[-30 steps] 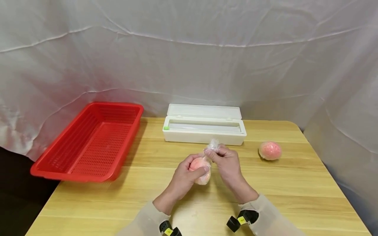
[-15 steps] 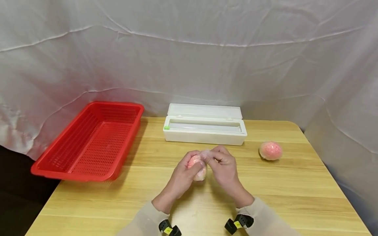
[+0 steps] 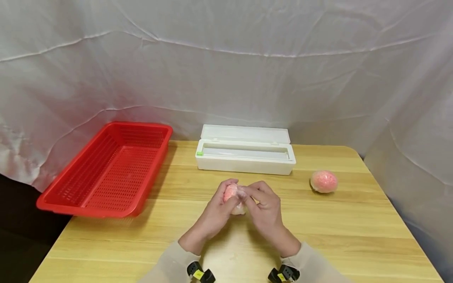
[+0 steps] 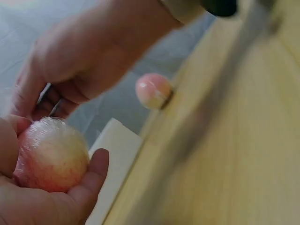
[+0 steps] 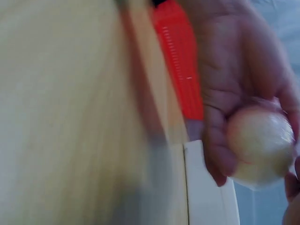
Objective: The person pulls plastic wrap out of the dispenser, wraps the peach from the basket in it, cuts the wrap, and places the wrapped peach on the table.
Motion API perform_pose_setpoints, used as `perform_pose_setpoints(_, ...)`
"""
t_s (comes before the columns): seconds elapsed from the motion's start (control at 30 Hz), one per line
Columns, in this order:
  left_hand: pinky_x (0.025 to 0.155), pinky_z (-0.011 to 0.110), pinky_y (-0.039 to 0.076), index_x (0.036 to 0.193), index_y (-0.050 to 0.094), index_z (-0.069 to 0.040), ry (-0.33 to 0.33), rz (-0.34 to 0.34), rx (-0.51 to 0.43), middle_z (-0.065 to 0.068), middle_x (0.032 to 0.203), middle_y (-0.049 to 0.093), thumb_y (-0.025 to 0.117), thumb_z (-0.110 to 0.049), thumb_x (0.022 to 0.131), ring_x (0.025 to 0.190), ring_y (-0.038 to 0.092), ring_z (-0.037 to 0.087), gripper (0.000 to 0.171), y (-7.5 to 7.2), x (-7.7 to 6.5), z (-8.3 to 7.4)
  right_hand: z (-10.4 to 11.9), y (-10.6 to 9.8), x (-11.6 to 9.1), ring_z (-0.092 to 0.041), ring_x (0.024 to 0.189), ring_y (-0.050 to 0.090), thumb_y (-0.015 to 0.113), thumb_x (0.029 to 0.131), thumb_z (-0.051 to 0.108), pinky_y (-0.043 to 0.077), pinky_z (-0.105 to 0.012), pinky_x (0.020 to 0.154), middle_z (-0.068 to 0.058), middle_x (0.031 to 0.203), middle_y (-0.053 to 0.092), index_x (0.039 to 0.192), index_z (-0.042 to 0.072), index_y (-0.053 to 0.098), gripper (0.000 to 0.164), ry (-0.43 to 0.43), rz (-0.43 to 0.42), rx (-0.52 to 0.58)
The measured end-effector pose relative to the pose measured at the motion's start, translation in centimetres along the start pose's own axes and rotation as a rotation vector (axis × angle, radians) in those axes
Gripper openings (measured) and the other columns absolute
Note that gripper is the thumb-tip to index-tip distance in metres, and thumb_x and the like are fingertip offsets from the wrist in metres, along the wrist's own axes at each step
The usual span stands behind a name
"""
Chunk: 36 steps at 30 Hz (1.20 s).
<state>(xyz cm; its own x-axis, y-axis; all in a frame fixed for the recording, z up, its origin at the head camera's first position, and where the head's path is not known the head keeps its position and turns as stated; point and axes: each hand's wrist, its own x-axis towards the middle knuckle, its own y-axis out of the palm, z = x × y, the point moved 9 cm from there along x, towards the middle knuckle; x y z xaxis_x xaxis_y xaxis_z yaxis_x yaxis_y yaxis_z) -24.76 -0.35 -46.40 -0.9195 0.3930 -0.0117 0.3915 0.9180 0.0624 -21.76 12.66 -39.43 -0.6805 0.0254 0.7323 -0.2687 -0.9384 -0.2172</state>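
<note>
Above the middle of the table, my left hand [image 3: 214,214] grips a pink and cream peach [image 3: 230,191] wrapped in cling film, its fingers and thumb curled round the fruit. The film shines on the peach [image 4: 58,157] in the left wrist view. Thumb and forefinger of my right hand [image 3: 266,208] pinch the gathered film end close against the peach's right side. The fingertips largely hide that film end. A second wrapped peach [image 3: 324,181] rests on the table to the right, apart from both hands.
Behind the hands stands a white cling film box [image 3: 245,165], lid raised, with a green slider [image 3: 199,153] at its left end. A red perforated basket [image 3: 88,213] sits at the left, overhanging the table edge. Grey cloth [image 3: 226,78] hangs behind the wooden table [image 3: 354,236].
The right hand has brought the twisted film end down and left against the peach, where it stood up before. The left hand, with the peach, has shifted slightly left.
</note>
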Motion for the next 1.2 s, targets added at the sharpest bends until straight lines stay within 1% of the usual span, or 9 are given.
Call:
perform_pose_setpoints(0.17,0.085,0.027,0.056,0.155,0.032,-0.012,-0.059,0.047,-0.222,0.018,0.141,0.047,0.05,-0.008,0.104,0.105,0.063,0.015,0.054,0.2,0.2,0.0,1.2,0.3,-0.9,-0.018,0.076,0.063,0.075,0.099,0.013,0.052,-0.016,0.07,-0.006,0.086,0.068,0.102,0.004,0.083,0.013,-0.166,-0.021,-0.071)
perform_pose_setpoints(0.33,0.085,0.023,0.056,0.152,0.03,-0.007,-0.037,0.087,-0.387,0.011,0.133,0.047,0.037,-0.013,0.099,0.107,0.061,0.013,0.054,0.2,0.1,-0.9,2.1,0.8,-1.4,-0.024,0.087,0.064,0.07,0.094,0.004,0.053,-0.023,0.079,-0.011,0.097,0.069,0.104,0.001,0.082,0.016,-0.259,-0.015,-0.141)
perform_pose_setpoints(0.5,0.082,0.02,0.055,0.151,0.028,-0.006,-0.021,0.099,-0.472,0.007,0.127,0.052,0.039,-0.03,0.11,0.104,0.062,0.009,0.049,0.4,0.1,-1.7,3.2,1.8,-1.6,-0.031,0.101,0.059,0.056,0.11,0.021,0.049,-0.036,0.088,-0.014,0.111,0.067,0.113,0.001,0.08,0.032,-0.371,0.01,-0.284)
perform_pose_setpoints(0.63,0.079,0.016,0.055,0.151,0.03,-0.006,-0.032,0.064,-0.52,0.005,0.125,0.054,0.048,-0.027,0.112,0.096,0.063,0.006,0.048,0.4,0.1,-1.6,3.7,2.5,-1.7,-0.033,0.11,0.056,0.052,0.11,0.02,0.045,-0.042,0.097,-0.016,0.121,0.065,0.122,0.0,0.076,0.033,-0.402,0.032,-0.32)
perform_pose_setpoints(0.77,0.079,0.02,0.058,0.152,0.032,-0.004,-0.042,0.03,-0.486,0.008,0.131,0.051,0.051,-0.021,0.112,0.099,0.065,0.009,0.048,0.3,0.3,-1.3,2.2,2.0,-1.5,-0.026,0.126,0.055,0.057,0.101,0.003,0.041,-0.032,0.111,-0.017,0.129,0.067,0.124,-0.002,0.075,0.029,-0.156,0.09,-0.066)
perform_pose_setpoints(0.87,0.078,0.028,0.062,0.149,0.033,-0.002,-0.05,-0.012,-0.439,0.013,0.134,0.05,0.053,-0.015,0.11,0.099,0.068,0.015,0.045,-0.4,0.5,-0.8,0.0,0.7,-1.2,-0.014,0.125,0.061,0.054,0.099,-0.005,0.044,-0.024,0.111,-0.013,0.123,0.074,0.112,-0.001,0.079,0.029,0.154,0.053,0.152)
perform_pose_setpoints(1.0,0.075,0.032,0.064,0.142,0.037,0.0,-0.067,-0.035,-0.353,0.016,0.132,0.05,0.057,-0.008,0.104,0.095,0.067,0.018,0.043,-1.0,0.6,-0.5,-3.0,-1.0,-0.4,-0.012,0.11,0.069,0.051,0.106,0.006,0.052,-0.024,0.101,-0.01,0.113,0.078,0.107,0.0,0.079,0.029,0.492,-0.034,0.198)
perform_pose_setpoints(1.1,0.075,0.032,0.063,0.142,0.038,0.002,-0.075,0.022,-0.269,0.017,0.134,0.05,0.06,-0.008,0.102,0.097,0.066,0.019,0.046,-0.5,0.4,-0.6,-4.2,-0.4,0.2,-0.022,0.122,0.066,0.052,0.11,0.018,0.051,-0.032,0.108,-0.014,0.129,0.073,0.131,0.002,0.071,0.032,0.623,0.056,0.184)
perform_pose_setpoints(1.2,0.083,0.031,0.062,0.142,0.035,0.002,-0.066,0.083,-0.167,0.022,0.138,0.049,0.064,-0.009,0.099,0.107,0.064,0.022,0.053,0.4,0.0,-0.9,-4.1,1.9,0.2,-0.03,0.129,0.062,0.051,0.111,0.025,0.051,-0.035,0.108,-0.016,0.14,0.067,0.145,0.006,0.062,0.04,0.637,0.244,0.186)
